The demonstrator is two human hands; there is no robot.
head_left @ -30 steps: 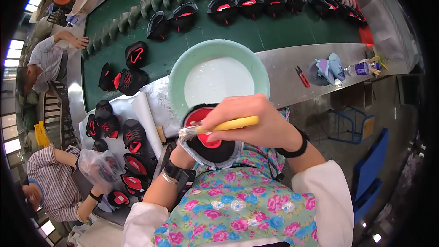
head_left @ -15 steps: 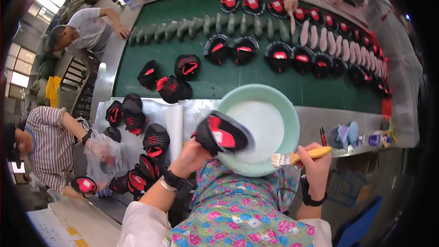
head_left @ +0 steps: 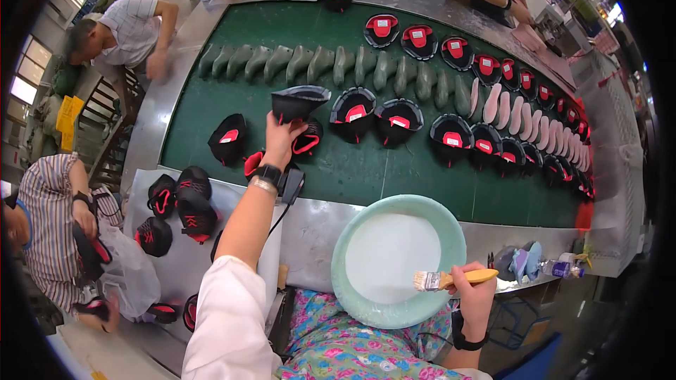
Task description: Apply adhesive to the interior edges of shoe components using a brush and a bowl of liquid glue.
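My left hand (head_left: 280, 142) reaches out over the green work surface, its fingers wrapped round a black shoe upper (head_left: 299, 104) with a pale lower edge. Other black-and-red uppers lie close by, including one (head_left: 228, 139) to its left and a pair (head_left: 353, 118) to its right. My right hand (head_left: 473, 295) grips a paintbrush (head_left: 461, 279) by its yellow handle. Pale bristles hang over the right side of a light green basin (head_left: 456, 243), which holds white liquid (head_left: 387, 257). The basin stands at the near table edge, just in front of my flowered apron.
Dark green shoe lasts (head_left: 341, 67) and pink insoles (head_left: 516, 114) form a long row across the green surface (head_left: 338, 179), with shoe uppers on both sides. Several shoes (head_left: 196, 214) lie on the left table. Co-workers sit at the left; another stands at the far right.
My left hand has carried the shoe upper from beside the basin forward over the green surface. My right hand still holds the brush at the basin. The far co-worker's hand has left the insoles.
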